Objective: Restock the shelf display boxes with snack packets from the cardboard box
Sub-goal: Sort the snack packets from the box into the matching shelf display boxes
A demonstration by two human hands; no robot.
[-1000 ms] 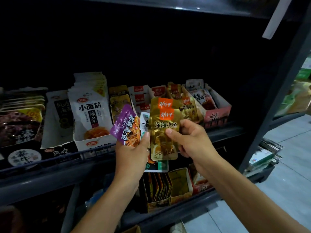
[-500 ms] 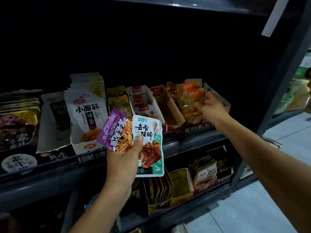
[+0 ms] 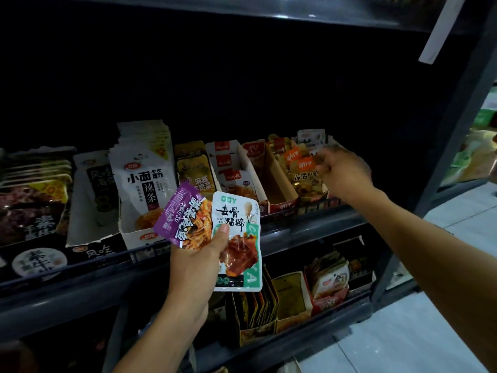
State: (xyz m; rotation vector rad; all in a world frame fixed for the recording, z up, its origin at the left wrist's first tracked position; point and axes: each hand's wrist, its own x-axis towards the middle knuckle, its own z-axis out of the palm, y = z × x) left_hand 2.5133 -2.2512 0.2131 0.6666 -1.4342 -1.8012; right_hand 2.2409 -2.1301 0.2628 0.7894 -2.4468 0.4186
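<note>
The right hand (image 3: 341,170) reaches to the gold fish packets (image 3: 305,175) standing in the gold packets' display box (image 3: 314,196) on the upper shelf (image 3: 295,232), its fingertips at the front packet's top edge; whether it pinches that packet or only touches it I cannot tell. The left hand (image 3: 197,261) is well apart, in front of the same shelf, and grips two packets fanned under its thumb: a purple packet (image 3: 183,215) and a white-and-green packet (image 3: 238,235). The likely slip is here: with only a thumb over both, the white-and-green one, which hangs lowest, could slide out and drop. At the box, a careless push could tip the gold packets forward over its low front lip. Just left of the gold box stands an empty red-trimmed box (image 3: 271,184), a probable gap to fill, though neither held packet seems to match it. Left of that, a white box (image 3: 231,173) holds red-labelled packets, then a row of dark gold packets (image 3: 195,170), then a tall stack of white packets (image 3: 145,168). The cardboard supply box is not in view. The shelf is dim, so labels could be misread and a packet misplaced.
</note>
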